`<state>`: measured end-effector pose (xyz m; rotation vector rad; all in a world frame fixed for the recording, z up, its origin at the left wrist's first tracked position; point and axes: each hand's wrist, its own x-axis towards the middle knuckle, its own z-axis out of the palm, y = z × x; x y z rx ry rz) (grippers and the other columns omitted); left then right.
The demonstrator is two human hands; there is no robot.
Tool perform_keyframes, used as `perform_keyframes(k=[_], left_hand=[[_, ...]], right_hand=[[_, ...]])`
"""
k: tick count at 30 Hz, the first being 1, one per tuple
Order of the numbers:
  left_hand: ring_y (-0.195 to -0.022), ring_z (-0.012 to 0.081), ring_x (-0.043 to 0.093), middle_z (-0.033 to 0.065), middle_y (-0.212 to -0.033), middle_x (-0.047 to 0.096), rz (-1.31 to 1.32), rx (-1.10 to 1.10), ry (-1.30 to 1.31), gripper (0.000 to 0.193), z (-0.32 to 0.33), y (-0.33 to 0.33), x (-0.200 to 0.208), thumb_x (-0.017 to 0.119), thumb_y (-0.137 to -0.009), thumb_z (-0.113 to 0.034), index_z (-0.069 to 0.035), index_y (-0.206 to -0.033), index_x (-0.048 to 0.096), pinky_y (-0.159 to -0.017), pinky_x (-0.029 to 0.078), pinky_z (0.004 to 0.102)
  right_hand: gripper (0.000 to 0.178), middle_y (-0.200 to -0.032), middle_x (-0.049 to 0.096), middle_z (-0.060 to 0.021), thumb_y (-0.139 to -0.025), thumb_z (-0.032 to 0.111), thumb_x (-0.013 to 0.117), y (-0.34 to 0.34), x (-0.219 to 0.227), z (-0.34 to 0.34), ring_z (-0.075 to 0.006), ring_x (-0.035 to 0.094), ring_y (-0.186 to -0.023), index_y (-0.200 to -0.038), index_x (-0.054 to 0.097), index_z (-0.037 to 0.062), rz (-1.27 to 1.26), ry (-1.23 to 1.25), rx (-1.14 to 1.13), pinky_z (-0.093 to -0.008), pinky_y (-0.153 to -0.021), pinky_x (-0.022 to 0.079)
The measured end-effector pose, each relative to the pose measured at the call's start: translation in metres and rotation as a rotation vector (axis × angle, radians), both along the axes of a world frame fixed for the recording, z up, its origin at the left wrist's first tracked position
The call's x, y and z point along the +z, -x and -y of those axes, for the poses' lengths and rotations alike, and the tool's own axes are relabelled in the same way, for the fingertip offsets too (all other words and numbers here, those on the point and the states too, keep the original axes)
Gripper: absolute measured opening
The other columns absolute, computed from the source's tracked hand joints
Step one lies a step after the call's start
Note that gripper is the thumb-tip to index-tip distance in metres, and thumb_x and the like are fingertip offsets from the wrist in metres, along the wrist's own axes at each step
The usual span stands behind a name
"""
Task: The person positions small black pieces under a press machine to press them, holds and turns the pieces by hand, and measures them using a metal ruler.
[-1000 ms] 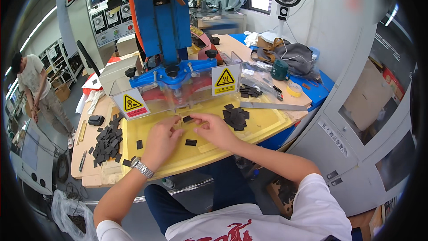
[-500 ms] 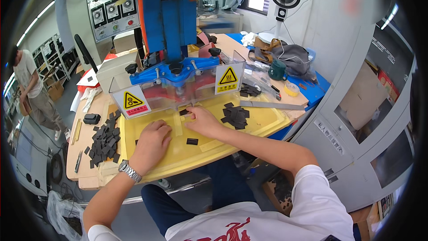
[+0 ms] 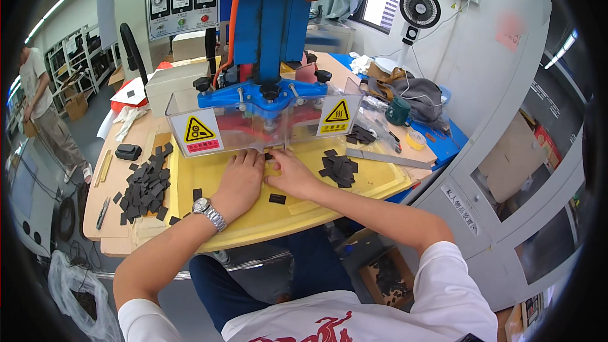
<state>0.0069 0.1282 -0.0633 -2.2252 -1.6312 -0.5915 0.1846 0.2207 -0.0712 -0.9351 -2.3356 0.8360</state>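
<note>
Both of my hands meet on the yellow work surface [image 3: 310,206], at the lower edge of a clear guard [image 3: 247,139] on the blue press [image 3: 263,98]. Between the fingertips is a small black rectangular piece [image 3: 270,156], partly covered by them. My right hand [image 3: 292,175] pinches it with thumb and index finger. My left hand [image 3: 242,180], wearing a watch, lies palm down beside it with fingers stretched forward, tips close to the piece. One loose black piece [image 3: 277,199] lies below my right hand. Another black piece [image 3: 197,194] is left of my left wrist.
Piles of black pieces lie at left [image 3: 147,187] and right [image 3: 339,169]. A long metal ruler [image 3: 389,158] stretches to the right, near a tape roll [image 3: 415,139] and a green mug [image 3: 398,111]. A cutter knife [image 3: 102,214] lies at the left edge. Another person [image 3: 44,95] stands far left.
My left hand has slid right and forward, up to the black piece beside my right hand. My right hand stays at the piece. The view has shifted slightly.
</note>
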Motion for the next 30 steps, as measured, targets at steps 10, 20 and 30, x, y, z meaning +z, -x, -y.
perform_keyframes(k=[10,20,30], left_hand=[[-0.138,0.0410,0.060,0.0261,-0.144,0.065,-0.016,0.020,-0.001,0.043,0.001,0.000,0.000,0.057,-0.101,-0.008,0.005,-0.141,0.064,-0.117,0.047,0.0503],[-0.133,0.0407,0.062,0.0245,-0.140,0.067,0.019,0.006,-0.028,0.041,0.001,0.003,-0.002,0.060,-0.100,-0.008,0.003,-0.140,0.065,-0.114,0.049,0.0503],[-0.133,0.0430,0.060,0.0247,-0.137,0.065,0.055,-0.013,-0.049,0.045,0.001,0.001,-0.004,0.063,-0.096,-0.004,0.002,-0.141,0.062,-0.112,0.049,0.0508]], right_hand=[[0.050,-0.134,0.061,-0.0229,-0.096,0.016,0.076,-0.034,0.002,-0.002,-0.0391,0.061,-0.124,-0.141,0.066,-0.0024,0.063,-0.499,0.106,-0.0458,-0.108,0.052],[0.043,-0.114,0.064,-0.0180,-0.099,0.016,0.070,-0.035,0.001,-0.010,-0.0385,0.067,-0.106,-0.140,0.068,0.0050,0.020,-0.545,0.088,-0.0476,-0.093,0.056],[0.043,-0.116,0.066,-0.0199,-0.096,0.016,0.069,-0.030,-0.002,-0.007,-0.0365,0.070,-0.105,-0.137,0.071,0.0018,0.035,-0.621,0.062,-0.0469,-0.088,0.059]])
